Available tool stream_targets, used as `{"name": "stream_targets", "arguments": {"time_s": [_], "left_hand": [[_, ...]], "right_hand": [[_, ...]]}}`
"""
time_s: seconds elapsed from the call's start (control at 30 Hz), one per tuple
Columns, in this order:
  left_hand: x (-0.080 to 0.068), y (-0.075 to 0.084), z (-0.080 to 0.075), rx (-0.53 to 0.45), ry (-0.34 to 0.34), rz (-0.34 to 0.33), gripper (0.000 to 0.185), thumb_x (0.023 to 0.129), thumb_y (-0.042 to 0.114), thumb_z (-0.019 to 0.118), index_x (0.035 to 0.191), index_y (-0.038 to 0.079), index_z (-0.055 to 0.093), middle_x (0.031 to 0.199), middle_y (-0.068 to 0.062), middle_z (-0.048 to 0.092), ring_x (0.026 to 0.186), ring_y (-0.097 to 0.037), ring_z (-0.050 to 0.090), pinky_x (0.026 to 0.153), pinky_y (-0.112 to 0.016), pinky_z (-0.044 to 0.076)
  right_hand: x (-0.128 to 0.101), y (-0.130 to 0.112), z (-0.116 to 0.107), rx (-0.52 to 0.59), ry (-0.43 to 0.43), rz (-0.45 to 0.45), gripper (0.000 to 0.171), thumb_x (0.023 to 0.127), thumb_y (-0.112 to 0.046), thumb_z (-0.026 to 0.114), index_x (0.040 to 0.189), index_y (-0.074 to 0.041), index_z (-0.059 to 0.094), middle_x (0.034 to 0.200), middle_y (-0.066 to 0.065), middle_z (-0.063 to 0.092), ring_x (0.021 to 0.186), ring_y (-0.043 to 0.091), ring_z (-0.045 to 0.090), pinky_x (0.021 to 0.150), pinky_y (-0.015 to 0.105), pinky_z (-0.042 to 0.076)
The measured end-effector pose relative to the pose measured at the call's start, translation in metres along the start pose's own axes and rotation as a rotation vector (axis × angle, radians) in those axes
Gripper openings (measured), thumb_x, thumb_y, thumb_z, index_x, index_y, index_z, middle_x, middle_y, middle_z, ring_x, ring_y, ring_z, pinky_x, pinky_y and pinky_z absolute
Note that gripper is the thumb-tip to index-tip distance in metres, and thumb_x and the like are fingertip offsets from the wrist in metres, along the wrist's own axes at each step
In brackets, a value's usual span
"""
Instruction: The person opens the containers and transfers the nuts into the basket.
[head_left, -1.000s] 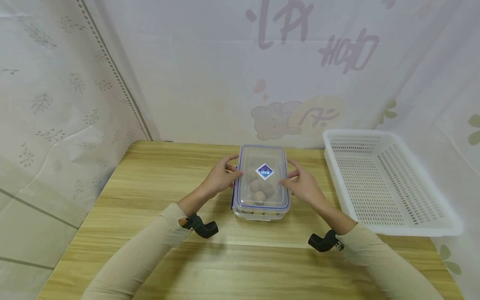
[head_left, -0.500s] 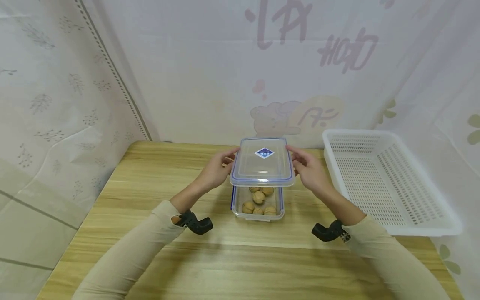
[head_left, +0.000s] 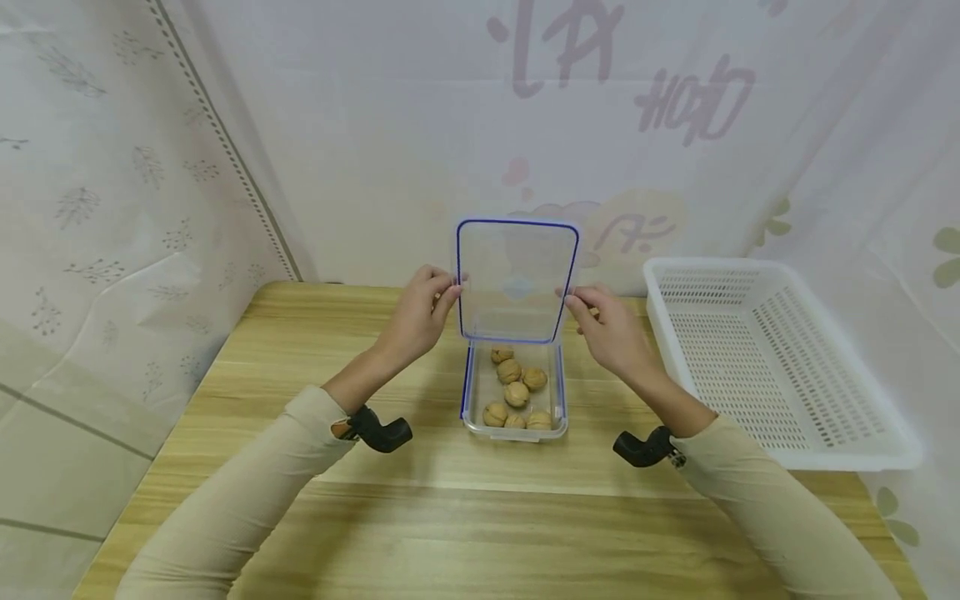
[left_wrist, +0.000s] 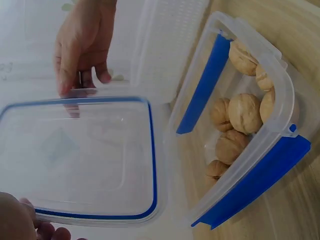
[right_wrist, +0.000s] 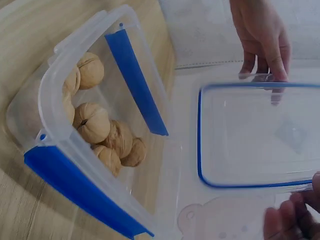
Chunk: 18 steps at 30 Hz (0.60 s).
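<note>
Head view: my two hands hold a clear lid [head_left: 516,282] upright above an open box [head_left: 513,392] on the desk [head_left: 315,375].
Left hand [head_left: 417,321]: fingers [head_left: 444,289] pinch the lid's left edge, thumb toward me.
Right hand [head_left: 609,332]: fingers [head_left: 576,298] pinch the lid's right edge at the same height.
Lid: transparent, with a blue seal round its rim; it stands nearly vertical with its underside toward me, its long axis up and down and its lower edge just above the box's far rim.
Key relation: the lid lies between my two hands, so neither is the nearer; the box lies below and toward me from the fingers, its long axis running away from me.
Box: clear plastic with blue clasps hanging open at the sides; it stands mid-desk, uncovered.
Walnuts [head_left: 515,395]: several lie loose on the box floor, some touching.
Left wrist view: lid [left_wrist: 80,155] in the foreground, box [left_wrist: 240,120] beside it, walnuts [left_wrist: 241,114] inside.
Right wrist view: the same pair mirrored, lid [right_wrist: 255,135] and box [right_wrist: 90,130].
Basket [head_left: 780,450]: white, perforated, on the desk to my right, apart from the box.
Change from the earlier frames: a second ago the lid sat on the box; half a second ago it hovered flat just above; now it is higher and tipped on edge.
</note>
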<state>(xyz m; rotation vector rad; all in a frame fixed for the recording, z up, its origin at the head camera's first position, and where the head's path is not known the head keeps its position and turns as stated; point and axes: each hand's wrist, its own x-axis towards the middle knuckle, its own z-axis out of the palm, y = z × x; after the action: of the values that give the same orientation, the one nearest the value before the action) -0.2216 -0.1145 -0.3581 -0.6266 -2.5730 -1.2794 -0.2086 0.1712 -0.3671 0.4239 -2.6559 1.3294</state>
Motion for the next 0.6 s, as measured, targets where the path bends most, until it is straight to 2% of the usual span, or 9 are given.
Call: {"name": "stream_targets", "arguments": {"time_s": [0.07,0.13,0.27,0.4,0.5,0.6], "left_hand": [[0.001,0.000,-0.005,-0.028,0.000,-0.002,0.029,0.107,0.005,0.050,0.128,-0.010,0.063,0.112,-0.024,0.055,0.091,-0.030,0.056,0.077,-0.039,0.058],[0.002,0.000,-0.009,-0.067,-0.004,-0.013,0.032,0.107,0.002,0.050,0.134,-0.011,0.058,0.111,-0.025,0.055,0.090,-0.033,0.060,0.075,-0.042,0.063],[0.003,0.001,-0.018,-0.097,-0.021,-0.073,0.039,0.106,0.001,0.051,0.144,-0.009,0.050,0.107,-0.026,0.057,0.083,-0.036,0.064,0.066,-0.039,0.065],[0.006,-0.001,-0.029,-0.106,-0.068,-0.170,0.047,0.106,0.003,0.051,0.152,-0.004,0.040,0.108,-0.023,0.060,0.084,-0.033,0.064,0.061,-0.032,0.064],[0.008,-0.003,-0.038,-0.122,-0.112,-0.238,0.049,0.107,0.005,0.050,0.153,-0.003,0.038,0.110,-0.024,0.061,0.086,-0.033,0.065,0.060,-0.030,0.064],[0.008,-0.004,-0.049,-0.134,-0.157,-0.302,0.049,0.107,0.005,0.050,0.153,-0.005,0.038,0.113,-0.027,0.060,0.090,-0.034,0.066,0.065,-0.035,0.066]], "right_hand": [[0.003,-0.003,0.003,0.051,-0.011,0.006,0.033,0.109,-0.021,0.050,0.130,-0.001,0.067,0.125,0.017,0.064,0.091,0.032,0.066,0.076,0.041,0.063],[0.007,-0.007,0.006,0.124,-0.030,0.028,0.032,0.109,-0.017,0.049,0.127,0.003,0.066,0.124,0.019,0.065,0.094,0.032,0.066,0.079,0.039,0.065],[0.013,-0.013,0.013,0.240,-0.056,0.100,0.034,0.109,-0.014,0.049,0.135,0.005,0.059,0.114,0.022,0.065,0.091,0.032,0.065,0.072,0.032,0.065],[0.018,-0.018,0.020,0.278,-0.063,0.144,0.044,0.108,-0.011,0.051,0.149,0.001,0.046,0.111,0.024,0.063,0.086,0.028,0.066,0.068,0.036,0.066],[0.023,-0.022,0.027,0.315,-0.081,0.181,0.051,0.107,-0.008,0.053,0.155,-0.004,0.039,0.112,0.024,0.064,0.081,0.025,0.066,0.065,0.037,0.066],[0.027,-0.027,0.036,0.358,-0.113,0.217,0.053,0.106,-0.007,0.054,0.156,-0.006,0.037,0.113,0.023,0.064,0.078,0.022,0.066,0.063,0.035,0.065]]}}
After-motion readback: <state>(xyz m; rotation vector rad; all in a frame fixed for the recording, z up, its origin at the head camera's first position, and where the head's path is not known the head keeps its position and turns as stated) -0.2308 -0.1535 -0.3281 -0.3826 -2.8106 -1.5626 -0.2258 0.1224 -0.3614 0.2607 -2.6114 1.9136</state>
